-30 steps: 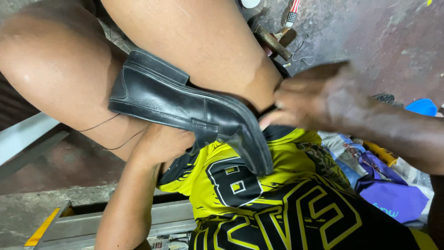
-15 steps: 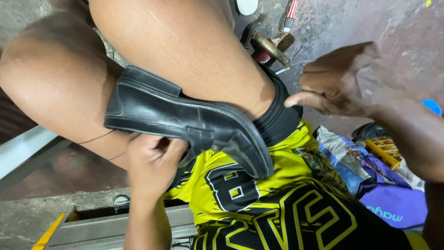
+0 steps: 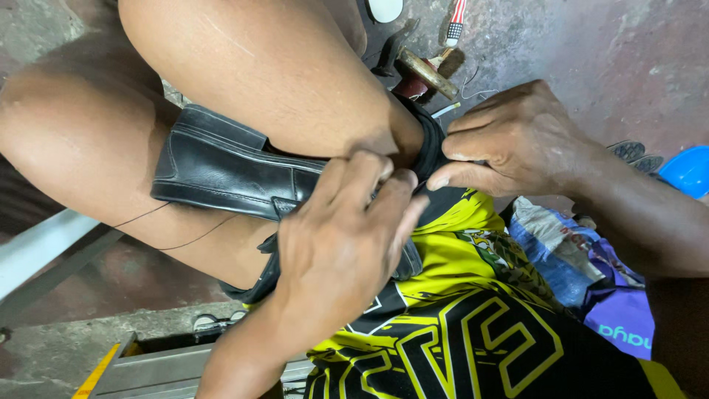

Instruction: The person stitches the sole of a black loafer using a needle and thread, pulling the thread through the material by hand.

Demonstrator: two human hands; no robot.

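Both hands are gripping a black shoe wedged between the knees: left hand clamped on its toe, right hand pinching there too; its length is running leftward.

Both hands work a black leather shoe wedged between bare knees: left hand over it, right hand pinching its toe end

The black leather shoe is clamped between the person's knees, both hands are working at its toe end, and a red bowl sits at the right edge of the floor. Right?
Not quite: the bowl at the right edge is blue, not red, as the head view shows. The black leather shoe is clamped between the knees, with the left hand and right hand at its toe end.
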